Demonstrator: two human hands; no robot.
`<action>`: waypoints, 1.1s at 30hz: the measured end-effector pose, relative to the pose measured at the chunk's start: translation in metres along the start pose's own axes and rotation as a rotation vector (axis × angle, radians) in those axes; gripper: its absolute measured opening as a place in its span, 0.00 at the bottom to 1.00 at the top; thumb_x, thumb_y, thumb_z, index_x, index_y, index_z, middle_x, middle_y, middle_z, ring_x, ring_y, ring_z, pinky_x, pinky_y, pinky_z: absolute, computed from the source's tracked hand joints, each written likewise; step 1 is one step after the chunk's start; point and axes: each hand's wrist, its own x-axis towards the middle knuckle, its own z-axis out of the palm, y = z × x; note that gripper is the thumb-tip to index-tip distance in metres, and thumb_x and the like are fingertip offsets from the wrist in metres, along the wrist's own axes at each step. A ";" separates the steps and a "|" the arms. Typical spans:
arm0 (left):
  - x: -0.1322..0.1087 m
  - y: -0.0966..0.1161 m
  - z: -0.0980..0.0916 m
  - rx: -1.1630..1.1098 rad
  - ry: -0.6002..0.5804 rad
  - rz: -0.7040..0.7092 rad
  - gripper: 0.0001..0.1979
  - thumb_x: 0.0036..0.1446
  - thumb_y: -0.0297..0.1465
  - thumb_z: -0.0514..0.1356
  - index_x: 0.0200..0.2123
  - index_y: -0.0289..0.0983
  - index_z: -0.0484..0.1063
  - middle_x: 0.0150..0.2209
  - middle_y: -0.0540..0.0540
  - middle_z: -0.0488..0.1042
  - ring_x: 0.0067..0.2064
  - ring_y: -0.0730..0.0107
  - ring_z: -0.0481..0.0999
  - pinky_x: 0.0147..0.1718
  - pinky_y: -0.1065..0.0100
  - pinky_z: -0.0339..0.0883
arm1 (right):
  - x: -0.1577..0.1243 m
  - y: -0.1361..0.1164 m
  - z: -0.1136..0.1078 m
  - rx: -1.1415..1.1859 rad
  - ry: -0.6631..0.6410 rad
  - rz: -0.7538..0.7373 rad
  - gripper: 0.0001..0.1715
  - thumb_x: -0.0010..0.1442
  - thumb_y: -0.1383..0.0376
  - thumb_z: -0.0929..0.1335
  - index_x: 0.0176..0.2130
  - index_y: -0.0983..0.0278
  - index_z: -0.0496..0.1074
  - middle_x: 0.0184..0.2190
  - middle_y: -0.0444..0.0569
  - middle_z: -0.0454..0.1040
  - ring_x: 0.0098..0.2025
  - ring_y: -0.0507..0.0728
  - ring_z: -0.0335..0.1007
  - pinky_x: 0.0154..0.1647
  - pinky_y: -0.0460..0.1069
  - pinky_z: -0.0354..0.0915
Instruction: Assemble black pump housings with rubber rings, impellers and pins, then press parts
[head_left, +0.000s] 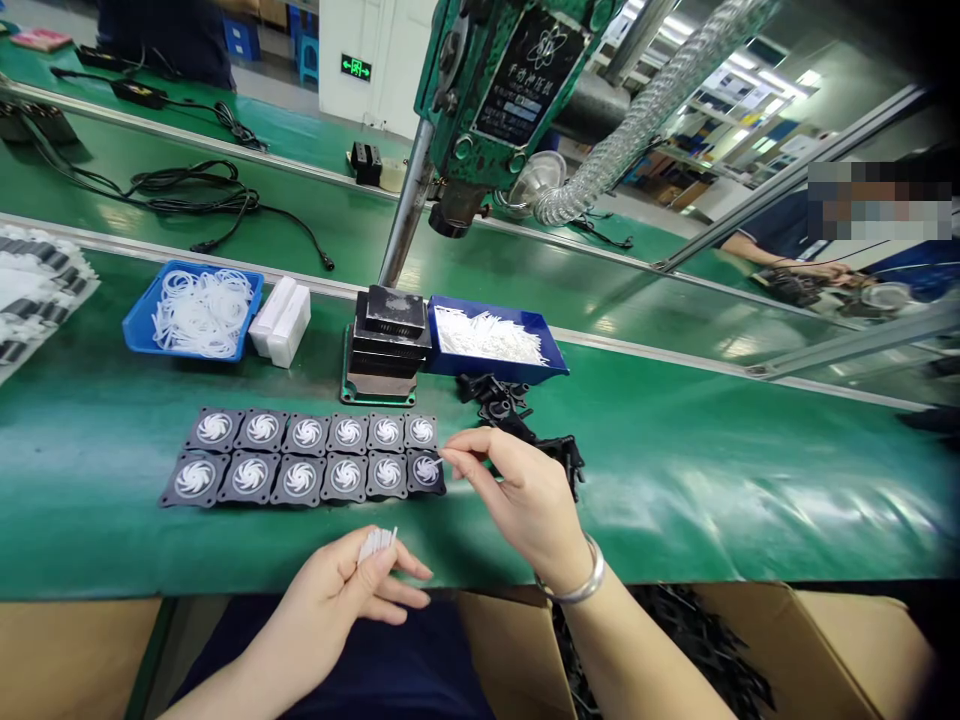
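Observation:
Two rows of square black plates (pixel 300 478) with white swirl-shaped centres lie side by side on the green bench. Between thumb and forefinger, my right hand (pixel 517 490) pinches a small white stick (pixel 441 460) at the right end of the front row. Its tip reaches the last plate (pixel 426 472). My left hand (pixel 352 590), held low in front of the rows, grips a small bundle of white sticks (pixel 377 543) between thumb and forefinger. The other fingers of that hand are spread.
A green press (pixel 480 110) stands over a black metal block (pixel 386 340). Blue bins hold white rings (pixel 202 315) and white sticks (pixel 491 337). Black parts (pixel 499 395) lie beyond my right hand; cardboard boxes (pixel 795 640) stand below the edge. A co-worker's hands (pixel 829 270) show at right.

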 end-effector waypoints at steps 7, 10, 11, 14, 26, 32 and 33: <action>0.002 0.004 -0.001 -0.009 -0.008 0.017 0.27 0.57 0.55 0.59 0.37 0.34 0.75 0.37 0.42 0.79 0.37 0.62 0.83 0.39 0.65 0.77 | -0.001 0.006 0.007 -0.100 -0.055 -0.085 0.10 0.67 0.63 0.67 0.34 0.64 0.70 0.28 0.46 0.76 0.30 0.52 0.73 0.32 0.47 0.67; 0.001 0.005 -0.002 0.014 0.002 0.042 0.28 0.58 0.55 0.58 0.39 0.34 0.75 0.38 0.41 0.79 0.36 0.62 0.82 0.39 0.64 0.77 | 0.005 0.002 -0.006 -0.199 0.023 -0.123 0.15 0.65 0.56 0.69 0.34 0.65 0.69 0.28 0.48 0.73 0.30 0.54 0.69 0.32 0.49 0.66; 0.001 0.006 -0.002 0.027 0.005 0.057 0.28 0.58 0.55 0.57 0.39 0.34 0.74 0.38 0.40 0.79 0.36 0.62 0.82 0.38 0.63 0.77 | 0.007 -0.001 -0.012 -0.208 0.077 -0.113 0.15 0.65 0.56 0.69 0.36 0.65 0.70 0.29 0.49 0.72 0.30 0.54 0.68 0.32 0.49 0.66; 0.000 0.010 -0.001 0.068 0.014 0.114 0.26 0.61 0.53 0.55 0.41 0.34 0.74 0.38 0.40 0.79 0.34 0.63 0.82 0.38 0.63 0.77 | 0.008 -0.014 -0.020 -0.061 0.065 -0.058 0.12 0.65 0.57 0.69 0.39 0.64 0.71 0.30 0.47 0.71 0.29 0.52 0.66 0.32 0.47 0.65; -0.003 0.015 -0.001 0.028 0.092 0.238 0.24 0.63 0.51 0.54 0.40 0.35 0.73 0.37 0.43 0.79 0.30 0.69 0.80 0.34 0.67 0.76 | 0.012 -0.026 0.007 0.540 -0.174 0.126 0.09 0.65 0.64 0.69 0.32 0.62 0.74 0.30 0.44 0.77 0.33 0.51 0.73 0.36 0.46 0.69; -0.001 0.008 -0.001 -0.022 0.081 0.164 0.27 0.60 0.55 0.56 0.41 0.34 0.71 0.36 0.42 0.78 0.28 0.69 0.79 0.33 0.66 0.75 | 0.040 -0.003 0.020 0.227 -0.040 0.036 0.06 0.65 0.68 0.69 0.41 0.60 0.77 0.37 0.45 0.81 0.39 0.53 0.76 0.44 0.48 0.71; -0.002 0.007 -0.001 -0.021 0.078 0.160 0.28 0.59 0.55 0.56 0.40 0.34 0.71 0.36 0.42 0.78 0.29 0.69 0.79 0.33 0.66 0.75 | 0.041 0.000 0.025 0.213 -0.046 0.015 0.07 0.65 0.68 0.68 0.41 0.60 0.77 0.37 0.45 0.80 0.39 0.53 0.76 0.44 0.49 0.71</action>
